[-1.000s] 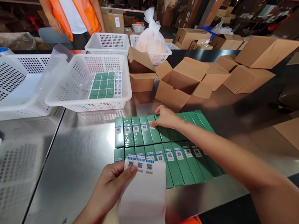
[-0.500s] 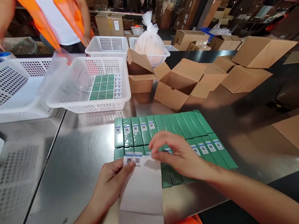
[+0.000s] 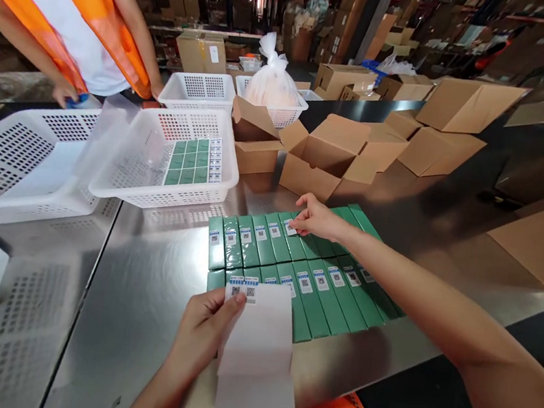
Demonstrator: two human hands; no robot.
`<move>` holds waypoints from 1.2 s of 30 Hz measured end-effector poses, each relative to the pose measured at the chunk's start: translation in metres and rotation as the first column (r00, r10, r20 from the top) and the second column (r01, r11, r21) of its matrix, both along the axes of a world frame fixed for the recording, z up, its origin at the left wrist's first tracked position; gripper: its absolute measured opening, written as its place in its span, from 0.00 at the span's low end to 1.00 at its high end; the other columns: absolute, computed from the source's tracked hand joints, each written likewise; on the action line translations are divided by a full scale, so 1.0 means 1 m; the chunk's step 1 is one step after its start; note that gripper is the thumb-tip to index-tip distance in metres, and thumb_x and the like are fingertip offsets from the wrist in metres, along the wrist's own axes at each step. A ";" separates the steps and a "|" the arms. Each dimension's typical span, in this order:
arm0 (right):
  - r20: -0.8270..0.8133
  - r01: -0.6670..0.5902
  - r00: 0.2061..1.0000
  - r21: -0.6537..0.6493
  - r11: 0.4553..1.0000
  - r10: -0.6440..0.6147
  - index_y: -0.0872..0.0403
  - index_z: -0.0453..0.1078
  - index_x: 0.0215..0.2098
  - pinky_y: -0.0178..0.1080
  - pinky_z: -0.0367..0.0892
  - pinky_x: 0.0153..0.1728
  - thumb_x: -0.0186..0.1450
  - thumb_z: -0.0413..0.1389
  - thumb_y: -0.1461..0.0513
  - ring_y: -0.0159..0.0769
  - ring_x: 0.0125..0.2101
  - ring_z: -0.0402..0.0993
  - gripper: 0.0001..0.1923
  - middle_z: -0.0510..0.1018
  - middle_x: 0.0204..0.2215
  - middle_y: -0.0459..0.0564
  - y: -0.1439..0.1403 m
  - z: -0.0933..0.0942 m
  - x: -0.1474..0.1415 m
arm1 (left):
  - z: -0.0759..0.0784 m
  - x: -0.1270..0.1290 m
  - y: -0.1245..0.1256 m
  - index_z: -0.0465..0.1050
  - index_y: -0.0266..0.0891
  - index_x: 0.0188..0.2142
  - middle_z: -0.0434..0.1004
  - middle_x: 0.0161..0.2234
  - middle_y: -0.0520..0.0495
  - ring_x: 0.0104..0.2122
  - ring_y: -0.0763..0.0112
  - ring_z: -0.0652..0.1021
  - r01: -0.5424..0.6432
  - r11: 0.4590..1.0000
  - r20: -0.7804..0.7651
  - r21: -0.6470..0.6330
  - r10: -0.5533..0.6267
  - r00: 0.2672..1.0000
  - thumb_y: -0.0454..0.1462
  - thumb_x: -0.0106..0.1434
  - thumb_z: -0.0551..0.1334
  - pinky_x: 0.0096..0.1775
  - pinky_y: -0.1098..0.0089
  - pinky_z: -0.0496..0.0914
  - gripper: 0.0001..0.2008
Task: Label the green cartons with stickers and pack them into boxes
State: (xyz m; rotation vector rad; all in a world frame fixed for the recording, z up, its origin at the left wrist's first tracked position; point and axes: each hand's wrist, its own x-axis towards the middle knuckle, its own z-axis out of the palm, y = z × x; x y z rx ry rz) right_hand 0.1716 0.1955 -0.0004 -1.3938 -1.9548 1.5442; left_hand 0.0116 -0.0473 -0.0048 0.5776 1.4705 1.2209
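My left hand (image 3: 209,324) pinches a white label sheet (image 3: 257,353) near its top left, thumb on the front. Two QR-code labels (image 3: 243,290) remain at the sheet's upper edge. My right hand (image 3: 317,219) is over the back row of green boxes (image 3: 257,248), thumb and finger pinched on a small QR-code sticker (image 3: 289,227) at a box's top face. Boxes to the left in that row bear similar stickers. The front row of green boxes (image 3: 324,302) also carries stickers, partly hidden by the sheet and my right forearm.
A white basket (image 3: 165,195) holding more green boxes stands at the back left, beside other white baskets (image 3: 20,211). Open cardboard boxes (image 3: 309,181) sit behind the green rows. A person in an orange vest (image 3: 120,23) stands across the table, a hand on something blue.
My right hand has moved from the label sheet up and away to the back row, carrying a sticker. My left hand stays put. The other person's hand has shifted right onto the blue thing.
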 end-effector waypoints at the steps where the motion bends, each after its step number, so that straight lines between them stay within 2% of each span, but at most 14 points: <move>1: 0.020 0.003 1.000 0.007 1.000 -0.004 0.49 0.51 0.39 0.31 0.65 0.21 0.53 0.68 0.66 0.29 0.18 0.68 0.29 0.70 0.16 0.34 0.000 -0.001 -0.001 | -0.001 0.000 0.000 0.72 0.35 0.20 0.65 0.17 0.53 0.19 0.78 0.61 0.005 1.000 -0.004 0.000 -0.005 1.000 0.55 0.50 0.70 0.22 0.74 0.52 0.25; 6: 0.155 0.004 0.988 0.072 0.997 -0.015 0.48 0.52 0.38 0.34 0.67 0.22 0.49 0.70 0.66 0.33 0.20 0.71 0.31 0.71 0.18 0.37 0.009 -0.003 -0.007 | -0.005 -0.002 -0.001 0.73 0.35 0.21 0.65 0.18 0.52 0.20 0.77 0.61 0.040 0.999 -0.043 0.002 -0.040 0.998 0.56 0.51 0.69 0.22 0.75 0.52 0.25; 11: 0.286 -0.022 0.957 0.227 0.974 -0.046 0.50 0.61 0.34 0.37 0.64 0.27 0.37 0.76 0.64 0.40 0.27 0.73 0.33 0.70 0.21 0.40 0.014 0.011 -0.005 | -0.006 -0.003 -0.002 0.75 0.34 0.24 0.68 0.19 0.51 0.20 0.76 0.63 0.052 0.999 -0.014 0.013 -0.052 0.999 0.56 0.52 0.68 0.24 0.74 0.55 0.25; 13: 0.249 -0.062 0.969 0.275 0.959 -0.008 0.51 0.65 0.35 0.36 0.64 0.29 0.43 0.74 0.58 0.38 0.30 0.72 0.27 0.70 0.23 0.41 -0.004 0.020 -0.003 | -0.006 -0.003 -0.002 0.74 0.34 0.23 0.68 0.19 0.51 0.20 0.75 0.63 0.057 0.998 -0.007 0.026 -0.057 0.998 0.56 0.52 0.68 0.24 0.74 0.55 0.25; 16: 0.055 -0.261 0.965 0.201 0.944 0.255 0.52 0.72 0.41 0.36 0.65 0.31 0.57 0.65 0.49 0.35 0.31 0.72 0.20 0.76 0.29 0.45 -0.054 0.028 -0.004 | -0.007 -0.004 -0.002 0.73 0.35 0.22 0.66 0.18 0.51 0.21 0.74 0.62 0.091 0.994 -0.113 0.059 -0.084 0.990 0.58 0.54 0.66 0.24 0.73 0.55 0.26; 18: -0.010 -0.384 0.919 0.203 0.901 0.394 0.51 0.76 0.37 0.36 0.64 0.32 0.58 0.65 0.51 0.36 0.34 0.73 0.15 0.78 0.32 0.47 -0.088 0.031 -0.006 | -0.010 -0.004 -0.002 0.72 0.36 0.21 0.64 0.18 0.52 0.21 0.74 0.62 0.118 0.989 -0.257 0.089 -0.091 0.962 0.58 0.57 0.63 0.24 0.73 0.54 0.27; 20: -0.040 -0.390 0.911 0.243 0.888 0.411 0.51 0.76 0.31 0.36 0.64 0.32 0.58 0.65 0.55 0.36 0.35 0.73 0.09 0.79 0.32 0.47 -0.108 0.033 -0.009 | -0.014 -0.004 -0.003 0.70 0.37 0.20 0.60 0.17 0.53 0.21 0.74 0.60 0.139 0.983 -0.389 0.118 -0.083 0.917 0.57 0.60 0.60 0.24 0.73 0.52 0.27; 21: -0.087 -0.354 0.919 0.246 0.902 0.384 0.51 0.75 0.29 0.36 0.64 0.33 0.59 0.64 0.55 0.35 0.34 0.72 0.08 0.78 0.31 0.47 -0.111 0.035 -0.010 | -0.015 -0.003 -0.004 0.67 0.37 0.18 0.57 0.17 0.53 0.20 0.75 0.58 0.152 0.980 -0.430 0.127 -0.084 0.899 0.57 0.61 0.59 0.24 0.73 0.51 0.27; 23: -0.237 -0.244 0.927 0.202 0.949 0.289 0.52 0.72 0.29 0.37 0.65 0.34 0.60 0.63 0.55 0.34 0.33 0.72 0.09 0.78 0.30 0.46 -0.102 0.039 -0.008 | -0.017 -0.002 -0.005 0.60 0.38 0.15 0.52 0.16 0.54 0.20 0.75 0.55 0.202 0.969 -0.454 0.141 -0.118 0.883 0.56 0.61 0.59 0.23 0.72 0.48 0.28; 26: -0.403 -0.034 0.911 0.152 0.988 0.093 0.51 0.68 0.31 0.36 0.68 0.34 0.58 0.65 0.52 0.32 0.31 0.73 0.14 0.78 0.29 0.45 -0.059 0.045 0.004 | -0.015 0.001 -0.007 0.54 0.39 0.14 0.50 0.17 0.54 0.20 0.76 0.54 0.263 0.948 -0.443 0.177 -0.162 0.882 0.53 0.62 0.60 0.23 0.71 0.47 0.29; 28: -0.339 0.033 0.941 0.140 0.990 0.017 0.52 0.66 0.30 0.35 0.68 0.32 0.56 0.67 0.53 0.30 0.27 0.71 0.16 0.75 0.25 0.42 -0.026 0.045 0.016 | -0.013 0.002 -0.007 0.54 0.39 0.15 0.50 0.17 0.54 0.20 0.75 0.54 0.316 0.929 -0.445 0.193 -0.204 0.872 0.51 0.64 0.59 0.23 0.71 0.47 0.28; 31: -0.122 0.006 0.992 0.067 0.998 0.002 0.52 0.63 0.31 0.32 0.66 0.26 0.53 0.70 0.57 0.28 0.21 0.67 0.20 0.70 0.18 0.38 0.009 0.034 0.030 | -0.012 0.003 -0.007 0.54 0.39 0.16 0.49 0.18 0.54 0.20 0.75 0.54 0.385 0.904 -0.443 0.188 -0.271 0.854 0.50 0.65 0.57 0.23 0.70 0.47 0.27; 36: -0.007 0.007 1.000 0.032 0.999 -0.007 0.49 0.54 0.38 0.31 0.66 0.22 0.50 0.71 0.64 0.29 0.18 0.68 0.30 0.70 0.16 0.34 0.021 0.005 0.031 | -0.018 0.001 -0.006 0.52 0.40 0.19 0.48 0.19 0.54 0.21 0.75 0.54 0.419 0.897 -0.458 0.138 -0.318 0.830 0.51 0.66 0.54 0.24 0.70 0.47 0.25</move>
